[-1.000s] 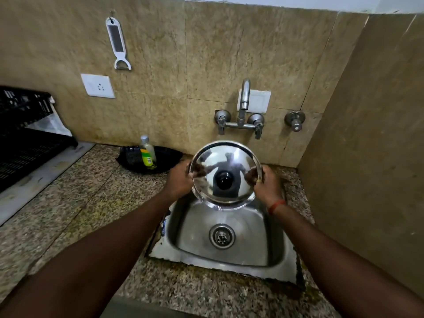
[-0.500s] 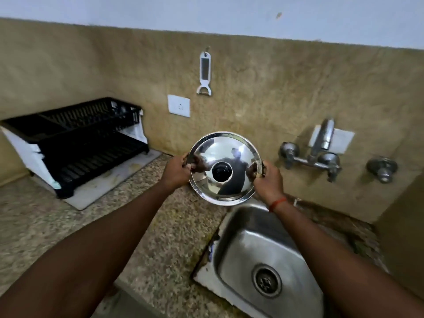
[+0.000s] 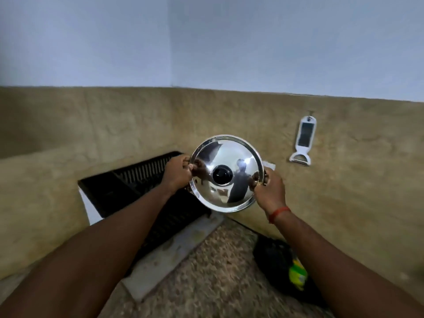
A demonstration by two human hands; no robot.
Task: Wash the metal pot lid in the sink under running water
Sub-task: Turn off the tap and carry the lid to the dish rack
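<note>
You hold one metal pot lid upright in the air with its single black knob facing you, your left hand clenched on its left rim and your right hand clenched on its right rim. Behind your left hand sits one black dish rack on the speckled bench; up and right of your right hand one white peeler hangs on the wall, and below that hand stands one yellow-labelled bottle.

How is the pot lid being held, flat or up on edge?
Up on edge: the lid faces the camera, knob toward it, left hand and right hand gripping opposite rims.
</note>
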